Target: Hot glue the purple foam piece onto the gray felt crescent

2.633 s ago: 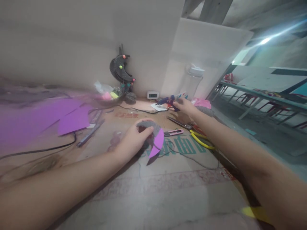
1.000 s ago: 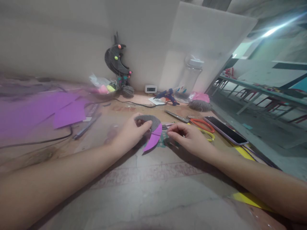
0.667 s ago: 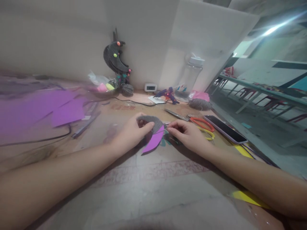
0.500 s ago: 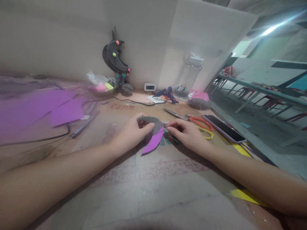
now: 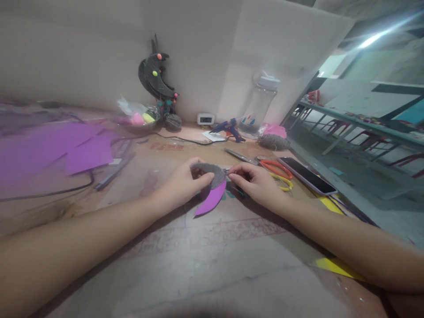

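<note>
A purple crescent cutout (image 5: 212, 201), its upper part covered in grey yarn (image 5: 217, 173), is pinched between the thumb and fingers of my left hand (image 5: 190, 179). Its bare purple tip points down toward the table. Close to the crescent's right edge, my right hand (image 5: 251, 180) has thumb and forefinger pressed together on a thin grey strand of yarn (image 5: 226, 172). The rest of that strand is hard to make out. Beside my right hand lie orange-handled scissors (image 5: 276, 168) and a pair with yellow handles (image 5: 283, 182).
Purple sheets (image 5: 89, 152) lie at left. Along the back are a yarn-covered crescent (image 5: 152, 79), a small digital clock (image 5: 206, 119), a blue glue gun (image 5: 232, 129), a clear bottle (image 5: 261, 104) and a grey yarn ball (image 5: 273, 141). A phone (image 5: 308, 176) rests at right.
The whole view has shifted slightly. The wrapped crescent has turned a little in my left hand, and both hands keep nearly the same place and grip.
</note>
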{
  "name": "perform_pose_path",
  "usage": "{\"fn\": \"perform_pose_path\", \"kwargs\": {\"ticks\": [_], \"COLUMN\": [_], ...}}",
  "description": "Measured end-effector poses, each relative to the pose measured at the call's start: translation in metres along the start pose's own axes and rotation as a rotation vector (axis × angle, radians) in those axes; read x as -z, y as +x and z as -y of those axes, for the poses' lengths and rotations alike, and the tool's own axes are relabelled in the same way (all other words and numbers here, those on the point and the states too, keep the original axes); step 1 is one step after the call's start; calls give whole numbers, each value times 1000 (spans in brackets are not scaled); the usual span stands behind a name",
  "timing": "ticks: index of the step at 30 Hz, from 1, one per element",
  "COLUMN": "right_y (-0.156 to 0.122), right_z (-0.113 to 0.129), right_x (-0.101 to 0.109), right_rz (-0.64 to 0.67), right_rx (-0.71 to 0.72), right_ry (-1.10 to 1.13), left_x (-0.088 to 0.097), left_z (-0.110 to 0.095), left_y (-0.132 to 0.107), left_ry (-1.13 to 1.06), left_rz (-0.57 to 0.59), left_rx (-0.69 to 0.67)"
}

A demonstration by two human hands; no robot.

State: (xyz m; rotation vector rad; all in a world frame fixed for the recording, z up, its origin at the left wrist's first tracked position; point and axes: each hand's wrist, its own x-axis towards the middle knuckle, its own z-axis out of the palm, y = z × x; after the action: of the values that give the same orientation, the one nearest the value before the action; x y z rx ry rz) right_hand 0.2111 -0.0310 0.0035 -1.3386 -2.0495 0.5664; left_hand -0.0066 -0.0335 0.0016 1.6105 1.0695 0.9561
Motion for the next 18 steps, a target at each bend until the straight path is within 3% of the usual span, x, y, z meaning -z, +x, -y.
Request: {"fn": "perform_pose_path", "kwargs": {"ticks": [11, 15, 18], "right_y": [0, 2, 3], "right_z": [5, 0, 0], "right_x": [-2, -2, 2], "right_rz": [-3, -4, -107], "right_rx": [-8, 4, 5], "right_ry": [-2, 96, 205], "left_x": [0, 0, 1], "left_z": [-2, -2, -2], "left_y": [0, 3, 5], "left_ry": [-45, -41, -31], "left_rz": [94, 59, 9], "left_rx": [11, 47, 41]}}
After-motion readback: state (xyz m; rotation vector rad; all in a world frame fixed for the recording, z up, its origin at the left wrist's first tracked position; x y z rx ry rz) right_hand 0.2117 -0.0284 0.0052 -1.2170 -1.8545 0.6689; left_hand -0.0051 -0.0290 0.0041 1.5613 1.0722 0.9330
